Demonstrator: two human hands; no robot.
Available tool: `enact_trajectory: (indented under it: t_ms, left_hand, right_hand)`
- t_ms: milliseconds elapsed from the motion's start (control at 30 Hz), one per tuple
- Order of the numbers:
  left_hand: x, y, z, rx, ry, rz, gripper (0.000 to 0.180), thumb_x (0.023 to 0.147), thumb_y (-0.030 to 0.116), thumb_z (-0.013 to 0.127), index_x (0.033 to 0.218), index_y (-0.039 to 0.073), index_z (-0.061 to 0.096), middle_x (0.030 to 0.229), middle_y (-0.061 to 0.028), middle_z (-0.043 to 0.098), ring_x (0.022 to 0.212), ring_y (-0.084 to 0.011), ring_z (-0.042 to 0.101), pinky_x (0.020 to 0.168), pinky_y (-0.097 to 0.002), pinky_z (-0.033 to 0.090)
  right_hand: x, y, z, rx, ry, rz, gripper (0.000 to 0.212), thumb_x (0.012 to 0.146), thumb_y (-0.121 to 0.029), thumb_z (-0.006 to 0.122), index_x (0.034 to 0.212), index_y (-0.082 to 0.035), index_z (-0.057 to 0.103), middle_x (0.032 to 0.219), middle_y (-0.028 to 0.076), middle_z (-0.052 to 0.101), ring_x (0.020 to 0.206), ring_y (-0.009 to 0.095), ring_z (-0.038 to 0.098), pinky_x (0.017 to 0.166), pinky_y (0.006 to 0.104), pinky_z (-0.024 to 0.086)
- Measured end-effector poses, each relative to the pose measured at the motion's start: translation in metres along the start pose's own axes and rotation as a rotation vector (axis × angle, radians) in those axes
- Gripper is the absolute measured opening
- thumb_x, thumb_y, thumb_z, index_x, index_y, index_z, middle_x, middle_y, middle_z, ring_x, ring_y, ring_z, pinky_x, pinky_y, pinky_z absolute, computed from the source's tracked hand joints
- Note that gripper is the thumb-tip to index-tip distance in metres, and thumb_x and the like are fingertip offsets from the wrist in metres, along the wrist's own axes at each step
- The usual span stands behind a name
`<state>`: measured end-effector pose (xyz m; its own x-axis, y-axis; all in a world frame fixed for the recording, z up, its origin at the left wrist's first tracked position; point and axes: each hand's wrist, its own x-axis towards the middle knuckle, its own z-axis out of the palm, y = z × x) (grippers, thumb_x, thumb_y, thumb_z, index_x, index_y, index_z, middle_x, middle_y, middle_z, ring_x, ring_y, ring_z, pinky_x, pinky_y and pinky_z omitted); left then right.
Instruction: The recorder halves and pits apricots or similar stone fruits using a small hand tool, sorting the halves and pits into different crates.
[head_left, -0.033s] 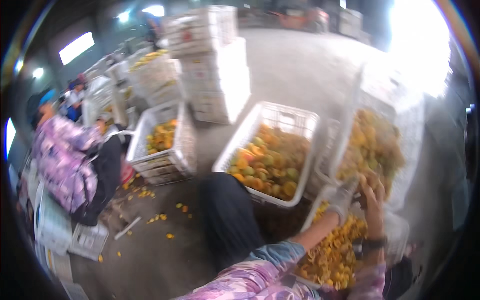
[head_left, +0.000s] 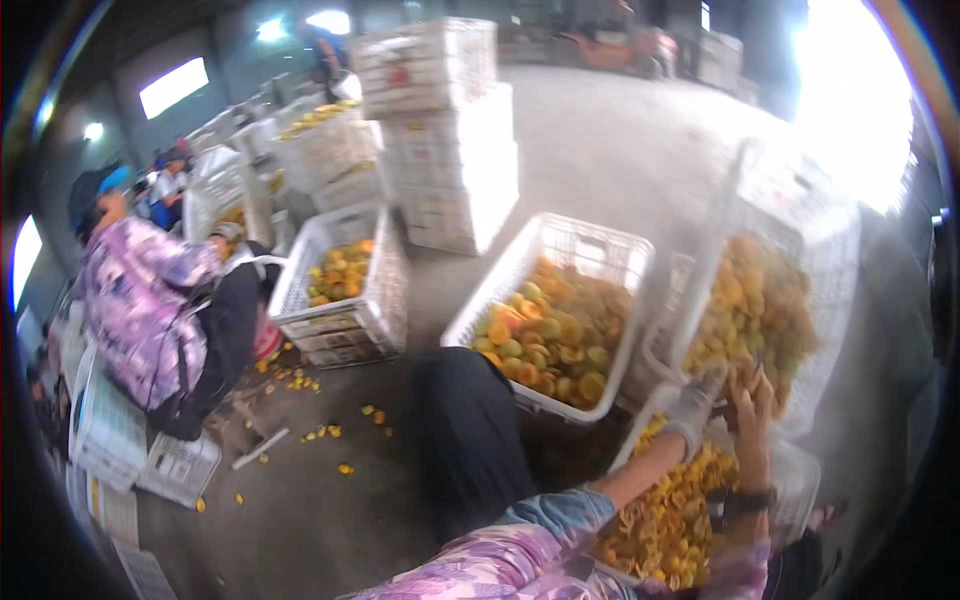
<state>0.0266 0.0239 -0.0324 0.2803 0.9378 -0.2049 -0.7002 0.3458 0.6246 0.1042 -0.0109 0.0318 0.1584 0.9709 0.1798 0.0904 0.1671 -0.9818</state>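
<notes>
- I see a grey floor point(head_left: 610, 120) running far back, glare swallowing the hall's far right.
- Far off stands a stack of white crates point(head_left: 440, 135).
- On the left sits a co-worker point(head_left: 145, 300) in purple print.
- At right, a crate point(head_left: 717, 235) of orange fruit point(head_left: 755, 300) blurs.
- The person's arms point(head_left: 640, 475) partly cover the near crate point(head_left: 633, 435) of fruit pieces point(head_left: 650, 525).
- Over its far end, the gloved left hand point(head_left: 695, 405) and right hand point(head_left: 752, 395) sit close together; I cannot tell what they grip.
</notes>
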Motion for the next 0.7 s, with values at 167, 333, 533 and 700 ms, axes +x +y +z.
enact_trajectory:
  t_ms: [167,333,533,700]
  left_hand:
    - [-0.032,0.05,-0.01,0.711,0.039,0.132,0.035,0.099,0.032,0.049,0.123,0.009,0.059,0.113,-0.0073,0.06,0.104,-0.0199,0.059,0.086,-0.0338,0.048]
    - [-0.009,0.006,-0.034,-0.116,0.009,0.042,0.029,0.1,0.033,0.051,0.112,0.008,0.061,0.096,-0.0019,0.059,0.086,-0.0133,0.054,0.075,-0.0287,0.047]
    - [-0.013,0.05,-0.014,-0.44,0.019,0.205,0.031,0.1,0.037,0.051,0.113,0.01,0.057,0.096,-0.0017,0.058,0.083,-0.0121,0.057,0.074,-0.0285,0.053]
    - [0.021,0.084,-0.067,-0.605,-0.167,0.196,0.042,0.101,0.042,0.042,0.119,0.005,0.053,0.113,-0.0131,0.06,0.101,-0.0278,0.062,0.092,-0.0445,0.053]
  right_hand:
    - [0.011,0.042,-0.003,-0.269,-0.034,-0.031,0.029,0.093,-0.016,0.058,0.114,0.002,0.058,0.087,0.011,0.058,0.076,0.02,0.056,0.073,0.0301,0.045]
    - [-0.016,0.005,0.034,-0.65,0.026,-0.559,0.029,0.08,-0.001,0.056,0.109,0.002,0.057,0.102,0.019,0.058,0.093,0.032,0.058,0.083,0.034,0.046]
    - [0.001,0.026,0.02,-0.434,0.199,-0.418,0.029,0.082,0.002,0.061,0.111,0.001,0.059,0.1,0.01,0.061,0.091,0.022,0.06,0.082,0.0332,0.047]
    - [0.062,0.049,-0.001,-0.814,0.265,-0.629,0.043,0.078,-0.002,0.07,0.119,-0.004,0.06,0.103,0.011,0.066,0.084,0.027,0.063,0.075,0.0341,0.051]
